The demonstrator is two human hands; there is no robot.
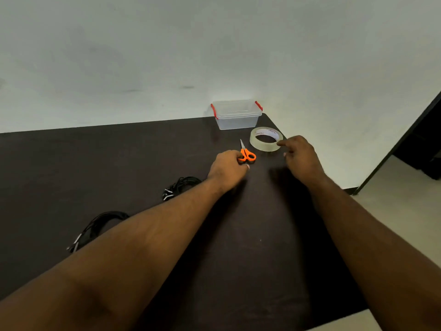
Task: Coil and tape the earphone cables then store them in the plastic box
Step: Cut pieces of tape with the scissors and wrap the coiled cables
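Two bundles of black earphone cable lie on the dark table: one coil (181,185) beside my left forearm, another (100,225) nearer the front left, partly hidden by the arm. My left hand (228,169) rests at the orange handles of small scissors (247,154), its fingers touching them. My right hand (299,155) has its fingertips on the near rim of a clear tape roll (266,139) lying flat. An open clear plastic box (236,114) with red clips stands at the table's far edge against the wall.
The dark table (71,163) meets a pale wall at the back. Its right edge runs close past the tape roll, with floor (391,199) beyond. A dark door or panel (420,144) stands at the far right.
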